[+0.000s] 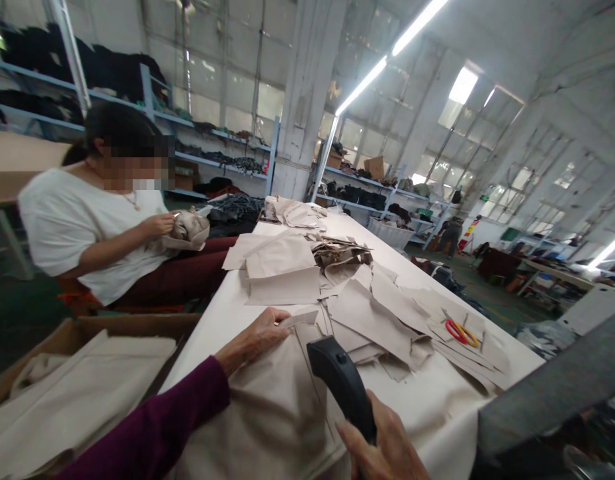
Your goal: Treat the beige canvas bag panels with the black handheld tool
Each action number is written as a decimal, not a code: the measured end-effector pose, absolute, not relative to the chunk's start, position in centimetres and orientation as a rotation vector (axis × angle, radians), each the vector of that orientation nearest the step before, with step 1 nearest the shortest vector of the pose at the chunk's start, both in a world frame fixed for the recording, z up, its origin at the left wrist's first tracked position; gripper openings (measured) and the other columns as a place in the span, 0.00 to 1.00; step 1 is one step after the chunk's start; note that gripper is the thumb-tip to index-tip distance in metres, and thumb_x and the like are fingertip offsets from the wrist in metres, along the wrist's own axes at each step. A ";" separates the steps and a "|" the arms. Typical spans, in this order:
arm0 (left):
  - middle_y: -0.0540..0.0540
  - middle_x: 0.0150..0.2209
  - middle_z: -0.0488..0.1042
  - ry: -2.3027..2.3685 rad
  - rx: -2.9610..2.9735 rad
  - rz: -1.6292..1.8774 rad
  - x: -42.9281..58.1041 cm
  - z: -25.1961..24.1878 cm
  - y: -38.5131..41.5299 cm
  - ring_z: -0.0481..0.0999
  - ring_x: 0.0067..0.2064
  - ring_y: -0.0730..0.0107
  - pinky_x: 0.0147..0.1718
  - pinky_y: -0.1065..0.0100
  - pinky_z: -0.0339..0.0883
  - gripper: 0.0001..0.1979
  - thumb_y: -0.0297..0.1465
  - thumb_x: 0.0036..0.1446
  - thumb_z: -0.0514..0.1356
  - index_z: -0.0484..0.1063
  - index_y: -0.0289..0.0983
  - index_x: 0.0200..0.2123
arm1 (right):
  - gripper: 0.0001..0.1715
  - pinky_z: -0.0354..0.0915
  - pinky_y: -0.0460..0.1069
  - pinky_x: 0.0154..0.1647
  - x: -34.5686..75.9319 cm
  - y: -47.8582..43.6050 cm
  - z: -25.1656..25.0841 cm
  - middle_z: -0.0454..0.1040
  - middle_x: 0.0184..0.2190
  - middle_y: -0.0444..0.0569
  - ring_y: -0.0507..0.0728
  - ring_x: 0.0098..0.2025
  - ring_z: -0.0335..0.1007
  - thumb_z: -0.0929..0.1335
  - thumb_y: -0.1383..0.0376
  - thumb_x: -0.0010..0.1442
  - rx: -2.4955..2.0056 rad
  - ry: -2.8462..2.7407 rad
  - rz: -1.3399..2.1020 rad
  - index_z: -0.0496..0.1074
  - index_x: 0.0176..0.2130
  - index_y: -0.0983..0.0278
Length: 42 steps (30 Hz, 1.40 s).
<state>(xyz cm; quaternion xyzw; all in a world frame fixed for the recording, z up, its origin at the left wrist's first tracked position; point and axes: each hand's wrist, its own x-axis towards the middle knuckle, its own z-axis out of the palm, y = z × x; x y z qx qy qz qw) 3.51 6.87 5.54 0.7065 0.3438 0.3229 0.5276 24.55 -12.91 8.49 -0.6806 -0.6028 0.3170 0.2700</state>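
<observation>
Toward eight o'clock we have an open cardboard box (137, 325), holding folded beige fabric (87, 400) in layers; the lower picture edge cuts it off, and our purple sleeve (162, 427) covers its near right part. Above it, at nine o'clock, a seated co-worker (82, 233) in a white top bunches a rumpled beige piece (192, 230) above the lap, one hand plain to see, the other hard to make out.

From the lower left, our left arm reaches up and inward to our left hand (260, 333), just off the centre toward seven o'clock. We keep its back upward, with the fingertips pinched on the upper edge of the beige cloth (267, 400), which spreads down toward six o'clock and runs out of view at the bottom.

Close to that edge, between five and six o'clock, is the head of a black handheld tool (340, 373); we cannot tell whether it touches the cloth. Our right hand (387, 440), at five o'clock, is wrapped around the handle, its wrist cut off below and part of the grip hidden.

Loose beige panels (377, 313) overlap on the white table (407, 393) beyond. Past its far side, near three o'clock, stands a pale bin (387, 235) whose contents we cannot make out. Scissors (462, 332) with red and yellow handles lie on panels at four o'clock, and a grey beam (552, 393) blocks our view nearer the corner.
</observation>
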 end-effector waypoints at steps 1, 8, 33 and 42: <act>0.49 0.25 0.74 0.776 1.557 0.744 3.6 5.9 5.7 0.71 0.25 0.68 0.22 0.72 0.60 0.13 0.31 0.46 0.57 0.75 0.32 0.35 | 0.21 0.70 0.49 0.26 24.0 -12.9 8.7 0.72 0.24 0.47 0.57 0.24 0.71 0.63 0.50 0.59 -1.837 -1.591 0.878 0.69 0.44 0.62; 0.44 0.26 0.76 0.534 1.158 0.663 4.2 5.9 -2.5 0.72 0.24 0.67 0.25 0.71 0.63 0.16 0.35 0.42 0.65 0.77 0.30 0.34 | 0.16 0.63 0.45 0.19 21.7 -13.3 11.2 0.65 0.21 0.40 0.52 0.19 0.66 0.63 0.54 0.58 -1.722 -1.475 0.906 0.64 0.39 0.65; 0.46 0.25 0.77 0.610 0.747 0.849 2.8 5.9 -10.2 0.73 0.24 0.72 0.26 0.71 0.66 0.17 0.23 0.34 0.66 0.76 0.30 0.34 | 0.16 0.61 0.44 0.19 24.4 -24.1 12.2 0.65 0.16 0.39 0.51 0.18 0.65 0.62 0.54 0.61 -1.743 -1.494 0.824 0.64 0.34 0.65; 0.43 0.26 0.78 0.486 0.829 0.826 3.4 6.7 -13.7 0.75 0.24 0.70 0.27 0.70 0.67 0.16 0.22 0.39 0.65 0.77 0.29 0.37 | 0.19 0.65 0.46 0.23 21.4 -27.5 11.7 0.65 0.23 0.40 0.52 0.22 0.65 0.65 0.54 0.58 -1.586 -1.518 0.931 0.67 0.43 0.66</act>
